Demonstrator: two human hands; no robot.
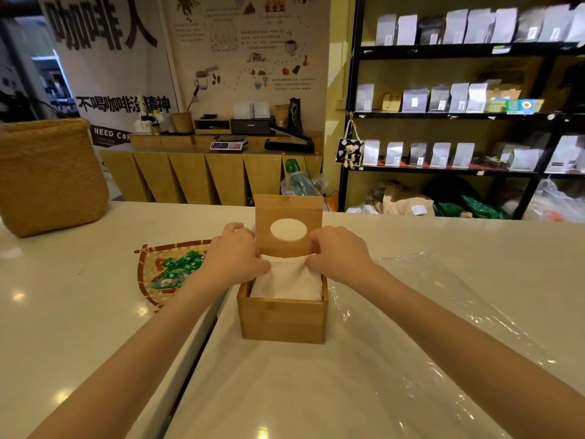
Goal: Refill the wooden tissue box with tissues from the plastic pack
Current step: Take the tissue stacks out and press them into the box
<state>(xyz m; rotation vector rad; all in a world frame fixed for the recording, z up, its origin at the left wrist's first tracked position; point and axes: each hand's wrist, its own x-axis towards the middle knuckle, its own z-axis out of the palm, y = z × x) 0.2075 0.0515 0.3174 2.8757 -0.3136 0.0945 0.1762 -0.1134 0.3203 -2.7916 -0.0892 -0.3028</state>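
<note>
Pressing down on the white tissues [286, 282], the fingers [257, 267] of the left hand [235, 253] lie close together and curled over the stack's far left corner, while those of the right hand [337, 251] are bent and pinched on the far right corner; whether any sheet is actually gripped between them cannot be told. The tissues sit directly under the fingertips, inside the wooden tissue box [282, 321], filling it almost to the rim. Just beyond the fingers the hinged lid [288, 210] stands upright, its oval opening facing the camera. The box rests on the pale counter [63, 296]. To the right of the right hand, and spreading toward the person under that forearm, lies the clear plastic pack [443, 312], flattened and crumpled on the counter. To the left of the left hand sits a woven bamboo tray [145, 280] holding small green packets [180, 269]. Farther left, well apart from both hands, a tall woven basket [50, 175] stands on the counter.
</note>
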